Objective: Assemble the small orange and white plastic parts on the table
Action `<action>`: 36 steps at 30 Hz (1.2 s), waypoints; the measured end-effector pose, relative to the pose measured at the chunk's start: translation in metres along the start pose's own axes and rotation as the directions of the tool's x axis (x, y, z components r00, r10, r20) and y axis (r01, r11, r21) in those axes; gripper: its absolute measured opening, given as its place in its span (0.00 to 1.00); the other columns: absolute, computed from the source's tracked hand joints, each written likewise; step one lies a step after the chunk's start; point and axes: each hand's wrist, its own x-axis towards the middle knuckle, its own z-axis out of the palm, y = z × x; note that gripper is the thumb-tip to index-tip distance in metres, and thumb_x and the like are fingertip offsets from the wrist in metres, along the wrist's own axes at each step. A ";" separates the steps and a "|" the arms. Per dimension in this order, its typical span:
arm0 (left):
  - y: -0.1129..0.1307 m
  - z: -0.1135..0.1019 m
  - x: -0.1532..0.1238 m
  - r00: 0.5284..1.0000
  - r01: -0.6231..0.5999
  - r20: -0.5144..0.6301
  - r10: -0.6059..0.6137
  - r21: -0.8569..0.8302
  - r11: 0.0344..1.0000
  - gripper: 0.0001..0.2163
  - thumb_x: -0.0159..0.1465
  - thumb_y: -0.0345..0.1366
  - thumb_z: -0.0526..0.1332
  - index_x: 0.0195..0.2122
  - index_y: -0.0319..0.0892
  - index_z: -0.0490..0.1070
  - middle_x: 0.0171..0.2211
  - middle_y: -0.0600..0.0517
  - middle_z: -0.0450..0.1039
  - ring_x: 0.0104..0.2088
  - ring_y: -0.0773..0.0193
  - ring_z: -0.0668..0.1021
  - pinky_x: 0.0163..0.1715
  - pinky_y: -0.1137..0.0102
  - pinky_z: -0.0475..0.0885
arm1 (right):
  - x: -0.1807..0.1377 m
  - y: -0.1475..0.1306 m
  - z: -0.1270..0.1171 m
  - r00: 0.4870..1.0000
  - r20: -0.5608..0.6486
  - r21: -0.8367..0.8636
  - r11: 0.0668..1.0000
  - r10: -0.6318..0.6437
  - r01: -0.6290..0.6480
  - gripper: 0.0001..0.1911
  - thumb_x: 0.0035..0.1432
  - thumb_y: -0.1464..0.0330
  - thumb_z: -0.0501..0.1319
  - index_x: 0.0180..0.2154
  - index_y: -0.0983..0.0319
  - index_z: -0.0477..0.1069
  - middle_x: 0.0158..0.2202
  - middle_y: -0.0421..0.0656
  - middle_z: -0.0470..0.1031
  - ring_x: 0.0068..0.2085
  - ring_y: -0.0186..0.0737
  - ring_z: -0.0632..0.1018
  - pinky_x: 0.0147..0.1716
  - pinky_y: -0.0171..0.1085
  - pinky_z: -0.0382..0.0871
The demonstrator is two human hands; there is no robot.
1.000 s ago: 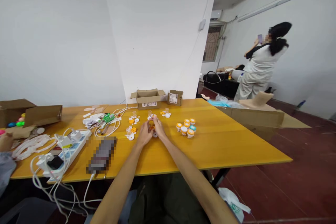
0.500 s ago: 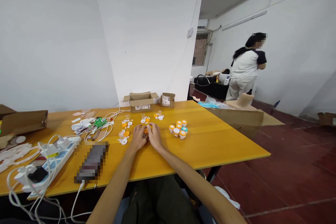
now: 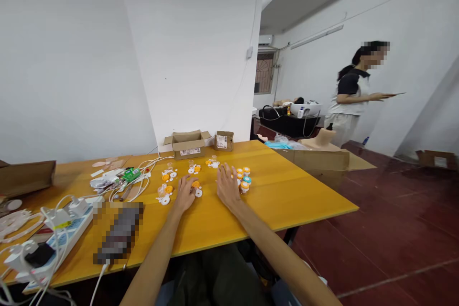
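My left hand (image 3: pixel 185 194) rests low over the table with its fingers apart. Its fingertips are at a small orange ring-like piece (image 3: pixel 195 184), and a white disc (image 3: pixel 198 193) lies just beside it. My right hand (image 3: pixel 228 187) has its fingers stretched forward and partly covers a cluster of small lidded jars. Among these are a jar with an orange-and-white lid (image 3: pixel 244 185) and one with a teal lid (image 3: pixel 247 179). Further left lie groups of loose parts: an orange piece (image 3: pixel 168 190), a white disc (image 3: pixel 165 199) and a clear cup (image 3: pixel 162 191).
At the back of the table stand an open cardboard box (image 3: pixel 190 146) and a smaller carton (image 3: pixel 224 141). A power strip (image 3: pixel 68 234) with cables and a blurred phone (image 3: pixel 120 232) occupy the left. Beyond the right edge, a person (image 3: pixel 355 86) stands holding a flat object.
My hands, formerly together over the orange piece, have parted; the right moved right to the jars. The view has shifted slightly right. The person has turned and now shows a flat object.
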 end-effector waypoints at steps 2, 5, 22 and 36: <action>0.001 -0.001 -0.001 1.000 -0.003 -0.004 0.003 0.000 1.000 0.20 0.59 0.24 0.56 0.48 0.50 0.75 0.56 0.48 0.68 0.59 0.54 0.69 0.61 0.54 0.66 | -0.003 0.005 0.003 0.996 0.079 -0.030 0.998 0.052 -0.050 0.18 0.57 0.76 0.57 0.49 0.65 0.74 0.48 0.58 0.78 0.62 0.57 0.68 0.65 0.59 0.49; 0.004 -0.001 -0.002 1.000 -0.009 -0.014 0.009 0.001 1.000 0.20 0.59 0.24 0.56 0.48 0.50 0.76 0.56 0.48 0.68 0.60 0.53 0.69 0.61 0.53 0.66 | -0.004 0.009 0.002 0.988 0.132 -0.060 0.995 0.084 -0.077 0.15 0.55 0.77 0.57 0.43 0.63 0.76 0.41 0.56 0.79 0.58 0.57 0.71 0.64 0.58 0.50; 0.005 0.004 -0.004 0.999 -0.023 -0.037 0.024 0.032 0.999 0.18 0.60 0.26 0.59 0.49 0.51 0.75 0.55 0.48 0.69 0.59 0.53 0.68 0.62 0.52 0.64 | -0.008 0.024 0.002 0.998 0.057 0.049 0.998 0.024 -0.027 0.16 0.58 0.78 0.53 0.42 0.60 0.74 0.35 0.51 0.77 0.43 0.55 0.74 0.52 0.57 0.62; 0.017 -0.002 -0.007 0.991 -0.116 -0.056 0.120 0.059 0.991 0.15 0.65 0.31 0.57 0.52 0.50 0.72 0.55 0.48 0.70 0.59 0.54 0.67 0.61 0.55 0.64 | -0.015 -0.005 0.011 0.981 0.193 0.376 0.922 0.016 -0.089 0.23 0.59 0.70 0.63 0.56 0.59 0.67 0.49 0.51 0.78 0.49 0.48 0.79 0.45 0.41 0.73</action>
